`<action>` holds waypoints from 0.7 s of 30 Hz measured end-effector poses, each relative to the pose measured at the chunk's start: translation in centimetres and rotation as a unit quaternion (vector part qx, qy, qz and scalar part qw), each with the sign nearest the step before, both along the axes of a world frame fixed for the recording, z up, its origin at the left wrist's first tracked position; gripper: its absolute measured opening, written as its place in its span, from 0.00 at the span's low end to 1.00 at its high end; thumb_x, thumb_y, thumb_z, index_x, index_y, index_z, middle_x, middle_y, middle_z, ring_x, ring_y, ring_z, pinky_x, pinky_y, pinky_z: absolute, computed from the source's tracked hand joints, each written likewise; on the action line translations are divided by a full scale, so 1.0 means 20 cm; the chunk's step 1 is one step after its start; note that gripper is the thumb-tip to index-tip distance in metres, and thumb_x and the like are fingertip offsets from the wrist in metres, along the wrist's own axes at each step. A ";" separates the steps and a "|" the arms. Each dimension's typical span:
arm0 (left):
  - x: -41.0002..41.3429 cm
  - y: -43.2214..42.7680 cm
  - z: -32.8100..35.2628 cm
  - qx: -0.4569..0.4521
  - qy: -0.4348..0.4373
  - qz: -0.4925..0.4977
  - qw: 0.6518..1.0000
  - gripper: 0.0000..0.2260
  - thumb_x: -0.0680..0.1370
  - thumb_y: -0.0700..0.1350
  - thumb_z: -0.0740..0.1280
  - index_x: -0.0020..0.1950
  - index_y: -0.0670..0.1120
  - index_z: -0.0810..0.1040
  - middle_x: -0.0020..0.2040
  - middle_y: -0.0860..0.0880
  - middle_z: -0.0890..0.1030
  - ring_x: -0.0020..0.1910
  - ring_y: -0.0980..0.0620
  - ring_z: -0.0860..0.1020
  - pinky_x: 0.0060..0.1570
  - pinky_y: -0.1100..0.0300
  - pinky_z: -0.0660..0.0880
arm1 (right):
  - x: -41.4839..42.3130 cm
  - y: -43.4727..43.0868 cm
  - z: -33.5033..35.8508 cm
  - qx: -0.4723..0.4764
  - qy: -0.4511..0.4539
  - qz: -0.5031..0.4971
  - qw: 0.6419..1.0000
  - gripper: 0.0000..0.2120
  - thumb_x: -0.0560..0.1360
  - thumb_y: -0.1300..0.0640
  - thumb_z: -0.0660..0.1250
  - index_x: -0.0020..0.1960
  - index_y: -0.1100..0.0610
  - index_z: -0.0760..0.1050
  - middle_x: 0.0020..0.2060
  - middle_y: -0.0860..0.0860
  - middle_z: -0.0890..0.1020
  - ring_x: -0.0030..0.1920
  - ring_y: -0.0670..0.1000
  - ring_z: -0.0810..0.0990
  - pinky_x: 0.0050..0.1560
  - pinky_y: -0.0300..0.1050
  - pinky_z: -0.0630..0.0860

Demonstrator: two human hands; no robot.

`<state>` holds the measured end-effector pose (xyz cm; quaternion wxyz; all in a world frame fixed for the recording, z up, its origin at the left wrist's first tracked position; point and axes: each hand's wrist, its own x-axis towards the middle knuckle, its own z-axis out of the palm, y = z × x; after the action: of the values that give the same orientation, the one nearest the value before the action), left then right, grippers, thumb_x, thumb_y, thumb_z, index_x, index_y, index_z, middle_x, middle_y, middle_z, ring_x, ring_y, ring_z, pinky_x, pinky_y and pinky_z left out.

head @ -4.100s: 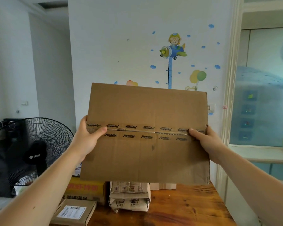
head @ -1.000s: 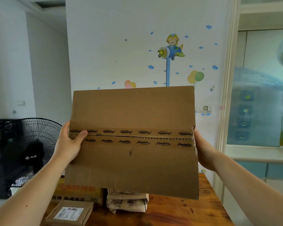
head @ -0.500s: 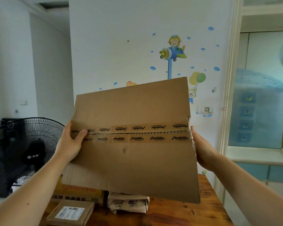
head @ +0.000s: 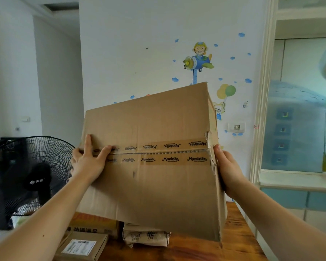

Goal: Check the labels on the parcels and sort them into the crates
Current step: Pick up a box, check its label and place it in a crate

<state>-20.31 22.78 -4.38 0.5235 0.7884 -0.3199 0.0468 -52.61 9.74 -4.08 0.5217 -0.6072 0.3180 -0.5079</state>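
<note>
Cardboard box (head: 151, 166): held aloft, tilted, above table (head: 233, 242); left hand (head: 88, 162) clasped its left edge; right hand (head: 228, 170) pressed against its right side, fingers hidden, grip undeterminable; label unseen; parcels (head: 81, 248) lay unsorted; crates not visible.

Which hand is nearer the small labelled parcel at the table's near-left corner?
Left. The left hand grips the left edge of the large carton, above the small labelled parcel. The right hand is on its right side, farther across.
</note>
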 end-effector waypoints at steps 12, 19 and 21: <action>-0.08 -0.01 0.04 0.003 -0.029 0.006 1.000 0.36 0.77 0.67 0.59 0.79 0.61 0.44 0.81 0.44 0.43 0.78 0.36 0.49 0.73 0.37 0.51 | -0.02 0.03 0.01 -0.030 -0.041 -0.017 0.999 0.17 0.80 0.41 0.57 0.63 0.51 0.69 0.52 0.51 0.80 0.50 0.49 0.80 0.43 0.45 0.75; -0.10 -0.03 0.03 -0.013 -0.031 -0.001 0.999 0.34 0.79 0.65 0.58 0.79 0.61 0.45 0.81 0.46 0.45 0.78 0.38 0.48 0.74 0.37 0.50 | -0.01 0.06 0.03 -0.060 -0.041 -0.025 0.997 0.10 0.80 0.44 0.59 0.57 0.47 0.71 0.50 0.49 0.81 0.49 0.49 0.81 0.45 0.45 0.76; -0.11 -0.03 0.02 -0.023 -0.023 -0.011 0.999 0.34 0.79 0.65 0.58 0.80 0.60 0.45 0.81 0.46 0.44 0.79 0.39 0.45 0.75 0.38 0.48 | -0.01 0.06 0.04 -0.065 -0.044 -0.034 0.996 0.13 0.80 0.44 0.60 0.60 0.49 0.70 0.50 0.49 0.81 0.49 0.48 0.81 0.44 0.45 0.76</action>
<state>-22.52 22.13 -3.88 0.5347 0.7710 -0.3395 0.0666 -52.79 10.90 -3.38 0.4776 -0.6054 0.2813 -0.5712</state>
